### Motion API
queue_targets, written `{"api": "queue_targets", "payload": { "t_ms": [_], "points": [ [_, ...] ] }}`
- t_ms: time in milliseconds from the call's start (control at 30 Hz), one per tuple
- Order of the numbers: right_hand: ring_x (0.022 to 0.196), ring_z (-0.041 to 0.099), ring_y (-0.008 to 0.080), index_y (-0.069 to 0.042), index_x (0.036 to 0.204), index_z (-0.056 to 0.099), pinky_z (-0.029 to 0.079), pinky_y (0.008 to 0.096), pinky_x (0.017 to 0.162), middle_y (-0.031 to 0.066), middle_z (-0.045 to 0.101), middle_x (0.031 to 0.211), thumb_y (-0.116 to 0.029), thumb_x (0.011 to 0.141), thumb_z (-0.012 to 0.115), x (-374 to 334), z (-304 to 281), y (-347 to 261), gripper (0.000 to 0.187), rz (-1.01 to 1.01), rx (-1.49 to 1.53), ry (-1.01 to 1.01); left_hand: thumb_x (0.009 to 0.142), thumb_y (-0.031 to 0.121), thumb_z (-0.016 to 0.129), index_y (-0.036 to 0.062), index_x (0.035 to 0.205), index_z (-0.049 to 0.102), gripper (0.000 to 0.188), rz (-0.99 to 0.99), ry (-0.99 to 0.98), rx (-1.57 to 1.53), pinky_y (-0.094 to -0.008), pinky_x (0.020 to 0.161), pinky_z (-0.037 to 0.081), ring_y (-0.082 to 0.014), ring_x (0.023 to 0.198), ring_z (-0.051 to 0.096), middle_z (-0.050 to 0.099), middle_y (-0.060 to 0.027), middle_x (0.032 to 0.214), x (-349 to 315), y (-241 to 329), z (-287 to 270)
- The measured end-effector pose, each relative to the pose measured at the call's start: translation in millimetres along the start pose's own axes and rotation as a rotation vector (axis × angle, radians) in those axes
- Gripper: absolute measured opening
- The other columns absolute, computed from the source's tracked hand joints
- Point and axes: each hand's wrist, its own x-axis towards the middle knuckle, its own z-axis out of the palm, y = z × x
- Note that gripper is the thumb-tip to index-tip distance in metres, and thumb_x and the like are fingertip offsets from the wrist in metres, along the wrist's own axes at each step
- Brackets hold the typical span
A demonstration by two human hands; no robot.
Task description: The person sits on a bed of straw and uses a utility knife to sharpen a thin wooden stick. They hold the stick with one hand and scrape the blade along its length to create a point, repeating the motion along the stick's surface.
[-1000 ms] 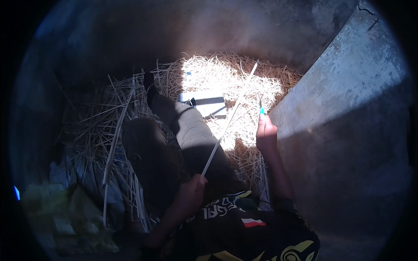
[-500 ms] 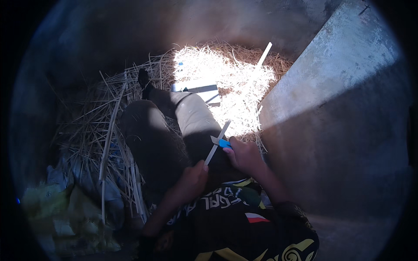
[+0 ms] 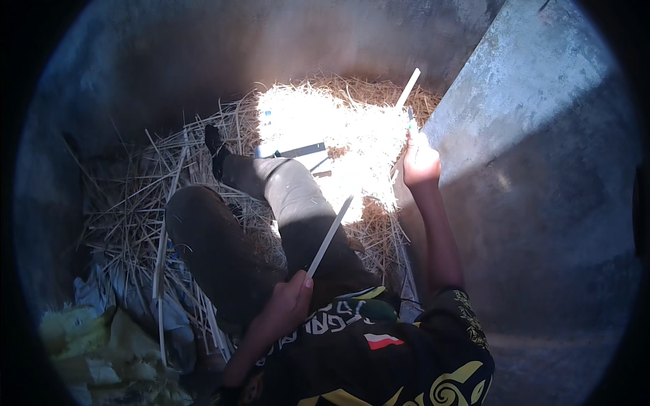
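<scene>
A grey wall [image 3: 528, 169] bounds the right side, near the right forearm [image 3: 438, 233]; open room separates the hands. Left hand [image 3: 290, 301]: fingers closed on the lower end of a pale strip [image 3: 330, 235], which slants up over the thigh [image 3: 298, 196]. Right hand [image 3: 421, 162]: fingers wrapped round a small knife [image 3: 412, 124], blade up. Sunlit straw [image 3: 365, 122] bears a pale, box-like object [image 3: 313, 161], contents indiscernible.

- I saw a slim, pale, straight strip [image 3: 330, 235], its near end gripped in the left hand [image 3: 290, 300], slanting up and rightward; glare washed out its middle.
- I made out a small knife [image 3: 412, 124], blue-green at the handle, upright in the right hand [image 3: 422, 164], dark blade near the strip's far end.
</scene>
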Motion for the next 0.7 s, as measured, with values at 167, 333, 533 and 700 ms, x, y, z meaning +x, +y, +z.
{"api": "queue_targets", "payload": {
  "t_ms": [167,333,533,700],
  "points": [
    [0.059,0.06,0.0354,0.001,0.098,0.06,0.043,0.0424,0.055,0.0209,0.057,0.065,-0.022,0.103,0.046,-29.3,-18.8,-15.3,0.027,-0.058,0.219,-0.16,0.106,0.027,0.046,0.0005,0.09,0.052,0.031,-0.076,0.011,-0.13,-0.0342,0.053,0.038,-0.0115,0.057,0.046,0.047,-0.0078,0.06,4.5,1.0,-0.3],
    [0.063,0.062,0.041,-0.004,0.095,0.054,0.047,0.0483,0.057,0.018,0.059,0.064,-0.035,0.103,0.049,-107.3,-15.8,-72.6,0.032,-0.181,0.224,-0.682,0.106,0.028,0.047,0.0016,0.089,0.055,0.033,-0.088,0.066,-0.148,-0.0305,0.052,0.034,-0.0044,0.06,0.038,0.043,-0.001,0.06,4.6,-10.6,-1.1],
    [0.051,0.061,0.0341,-0.006,0.09,0.054,0.046,0.0434,0.046,0.014,0.06,0.063,-0.038,0.099,0.055,-149.4,-15.2,-81.9,0.034,-0.408,0.214,-0.651,0.106,0.025,0.046,0.0008,0.088,0.054,0.032,-0.075,0.101,-0.167,-0.0322,0.052,0.036,-0.0074,0.057,0.039,0.043,-0.005,0.059,4.1,-11.0,1.0],
    [0.051,0.062,0.0311,-0.007,0.088,0.06,0.047,0.0418,0.045,0.0133,0.062,0.066,-0.041,0.098,0.056,-109.8,2.8,-51.8,0.035,-0.501,0.149,-0.612,0.106,0.024,0.045,-0.0007,0.087,0.052,0.032,-0.06,0.099,-0.081,-0.0363,0.053,0.038,-0.0116,0.056,0.041,0.044,-0.0125,0.059,5.9,-9.9,2.4]
  ]
}}
